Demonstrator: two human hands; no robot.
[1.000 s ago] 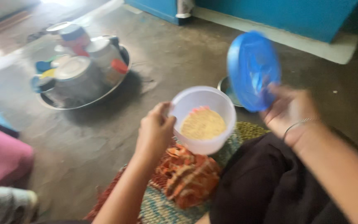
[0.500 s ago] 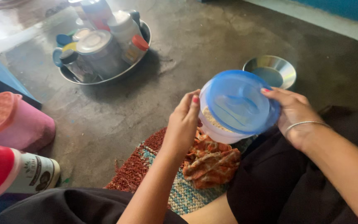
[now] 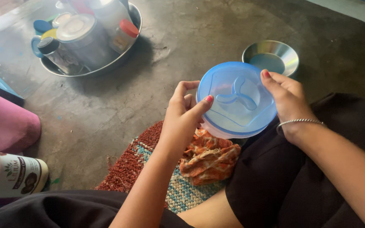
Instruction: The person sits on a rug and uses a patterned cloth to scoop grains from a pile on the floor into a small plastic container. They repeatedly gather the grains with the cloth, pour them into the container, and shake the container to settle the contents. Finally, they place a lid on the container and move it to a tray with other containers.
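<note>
Both hands are closed on one round plastic tub [image 3: 229, 130], held in the air above the person's lap and the near end of a woven mat. The blue lid [image 3: 236, 99] lies flat across the tub's mouth and covers it fully, so nothing of the contents shows. The left hand [image 3: 184, 114] grips the tub's left side, its thumb pressed on the lid's rim. The right hand [image 3: 288, 99] clasps the right side, fingers curled over the lid's far edge, a thin bracelet [image 3: 298, 122] on the wrist. As a judgement, the lid is set in place; whether it has snapped shut all round cannot be told, so pressing the rim home and putting the tub down seem to be what is left.

Just under the tub, an orange patterned cloth [image 3: 210, 156] lies crumpled on the mat [image 3: 148, 147], which is red at its border and pale blue-green within. Beyond the right hand, a small empty steel bowl [image 3: 271, 57] stands on the bare concrete floor [image 3: 106, 109], near the tub but apart from it. Farther off, toward the floor's far left, a wide steel tray [image 3: 106, 67] carries several tins and jars with coloured lids. At the left edge sits a pink container [image 3: 5, 124], and near it a white bottle with a red cap [image 3: 13, 175] lies on its side.
</note>
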